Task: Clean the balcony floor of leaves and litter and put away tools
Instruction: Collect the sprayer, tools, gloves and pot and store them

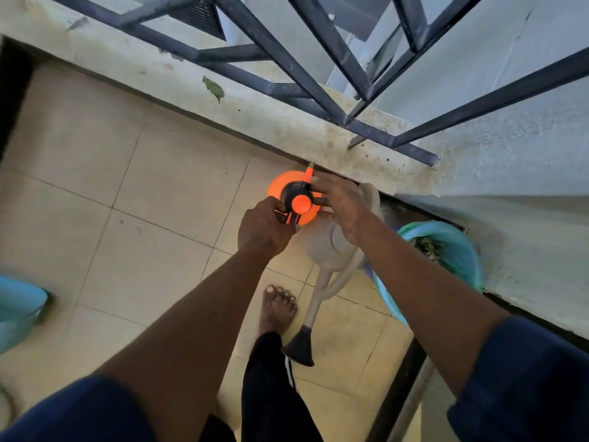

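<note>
Head, left grip (264,229), right grip (342,202), one sprayer (301,203)

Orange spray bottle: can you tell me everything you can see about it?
The orange spray bottle is seen from above. It has a round, glossy plastic body, a black head with an orange pump knob, an orange trigger, and an orange nozzle pointing at the concrete ledge. It is upright over the floor tiles; whether it rests on them is hidden. The left hand grips the trigger handle, and the right hand holds the head's other side. A beige watering can sits close beside it.
</note>
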{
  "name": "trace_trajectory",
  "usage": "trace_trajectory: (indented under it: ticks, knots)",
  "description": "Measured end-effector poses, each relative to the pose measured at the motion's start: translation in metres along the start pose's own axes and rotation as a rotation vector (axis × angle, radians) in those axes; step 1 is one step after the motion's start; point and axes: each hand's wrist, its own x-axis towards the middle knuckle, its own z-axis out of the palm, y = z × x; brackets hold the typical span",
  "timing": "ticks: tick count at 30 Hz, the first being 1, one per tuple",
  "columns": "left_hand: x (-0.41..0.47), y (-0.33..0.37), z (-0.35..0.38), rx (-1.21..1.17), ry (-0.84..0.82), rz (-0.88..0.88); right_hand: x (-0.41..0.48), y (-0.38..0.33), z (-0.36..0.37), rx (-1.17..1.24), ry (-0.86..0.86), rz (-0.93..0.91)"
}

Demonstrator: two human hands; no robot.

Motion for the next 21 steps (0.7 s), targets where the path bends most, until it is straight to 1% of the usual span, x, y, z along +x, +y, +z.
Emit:
trace_trajectory:
  ticks: [2, 4, 7, 12, 15, 18, 20, 21]
  knots:
    - [-0.002, -0.003, -0.002, -0.055, -0.014, -0.008, -0.005, 0.002, 0.004, -0.087, 0.011, -0.073]
    - [-0.006, -0.007, -0.004, -0.132, -0.032, -0.017, -0.01, 0.004, 0.01, -0.227, 0.01, -0.155]
    - [-0.015, -0.019, -0.007, -0.156, -0.047, 0.016, -0.021, 0.004, 0.017, -0.411, 0.039, -0.31]
    - [-0.044, -0.044, -0.025, -0.145, 0.066, 0.088, -0.05, 0.009, 0.03, -0.63, 0.199, -0.6]
    - [-0.066, -0.064, -0.046, -0.15, 0.157, 0.128, -0.074, 0.008, 0.048, -0.752, 0.232, -0.809]
    - [-0.097, -0.092, -0.072, -0.196, 0.26, 0.094, -0.101, 0.012, 0.075, -0.81, 0.198, -0.934]
    - [-0.119, -0.115, -0.087, -0.217, 0.307, 0.056, -0.121, 0.019, 0.093, -0.788, 0.13, -0.95]
    - [-0.131, -0.129, -0.098, -0.22, 0.332, 0.034, -0.131, 0.023, 0.107, -0.782, 0.066, -0.949]
